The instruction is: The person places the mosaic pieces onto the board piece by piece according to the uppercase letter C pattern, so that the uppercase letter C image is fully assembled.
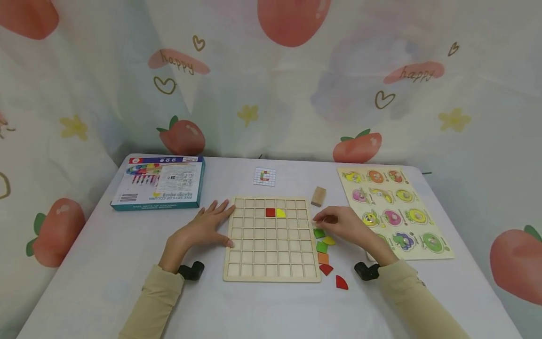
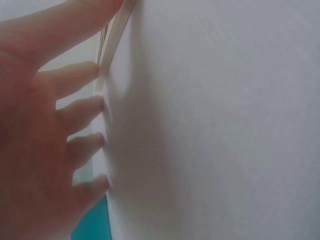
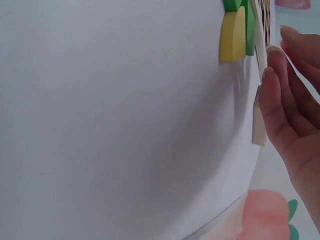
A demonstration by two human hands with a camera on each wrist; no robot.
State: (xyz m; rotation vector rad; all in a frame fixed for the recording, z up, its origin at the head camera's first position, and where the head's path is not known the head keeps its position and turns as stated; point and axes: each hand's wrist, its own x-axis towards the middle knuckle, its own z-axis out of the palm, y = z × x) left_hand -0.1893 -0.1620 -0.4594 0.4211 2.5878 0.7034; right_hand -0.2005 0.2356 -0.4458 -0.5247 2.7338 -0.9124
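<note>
My left hand lies spread at the left side of a wooden grid board, thumb and a fingertip at its edge. The left wrist view shows this hand with its fingers apart. In the board's upper middle sit a red square tile and, beside it, a yellow quarter-round tile. My right hand hovers at the board's right edge, fingers loosely bent. From the right wrist, the thumb and fingertips show apart with nothing between. Just below are a green tile and a yellow tile.
Down the board's right side lie another green tile, an orange square and red quarter-round tiles. A pattern card and a wooden block lie behind. A box stands left, a fruit puzzle board right.
</note>
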